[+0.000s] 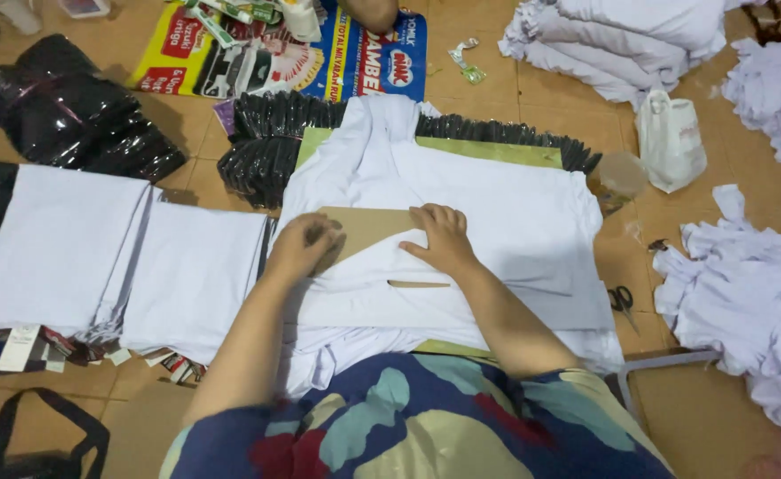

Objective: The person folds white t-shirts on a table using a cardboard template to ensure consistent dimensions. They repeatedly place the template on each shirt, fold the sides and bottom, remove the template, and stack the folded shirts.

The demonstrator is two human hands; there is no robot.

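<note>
A white shirt (497,213) lies spread flat on the floor (701,417), on a green board (497,149), right in front of the person. A brown cardboard sheet (368,229) sits on the middle of the shirt, partly tucked under a fold. The left hand (302,248) rests on the cardboard's left part, fingers curled loosely; the right hand (444,239) presses flat and open on its right edge. Left of the shirt lie stacks of folded white shirts (124,257); scissors (623,302) lie to its right.
</note>
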